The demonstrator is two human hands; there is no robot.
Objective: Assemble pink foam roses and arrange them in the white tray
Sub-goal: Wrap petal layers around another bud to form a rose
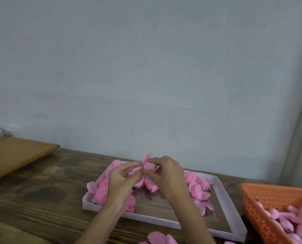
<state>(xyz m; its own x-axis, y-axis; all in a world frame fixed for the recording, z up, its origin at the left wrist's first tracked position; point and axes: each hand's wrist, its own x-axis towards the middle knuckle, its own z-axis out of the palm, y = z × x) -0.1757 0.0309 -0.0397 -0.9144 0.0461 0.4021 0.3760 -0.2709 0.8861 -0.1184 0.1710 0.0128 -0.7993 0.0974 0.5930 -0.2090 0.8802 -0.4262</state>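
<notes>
Above the white tray [224, 199], both hands hold a half-made pink foam rose [149, 166]. My right hand [166, 175] pinches the rolled bud at its centre. My left hand [123, 176] pinches the loose petals on the rose's left side. Under the hands, more petals of the rose hang down. Inside the tray, pink foam petals [197, 187] lie piled along its left and right sides, and its dark middle shows bare.
An orange perforated basket [263, 205] with several pink rolled buds stands at the right. Loose pink petals [157, 237] lie on the dark wooden table [41, 187] near the front edge. A lighter wooden board [14, 154] lies at the left, and a pale wall rises behind.
</notes>
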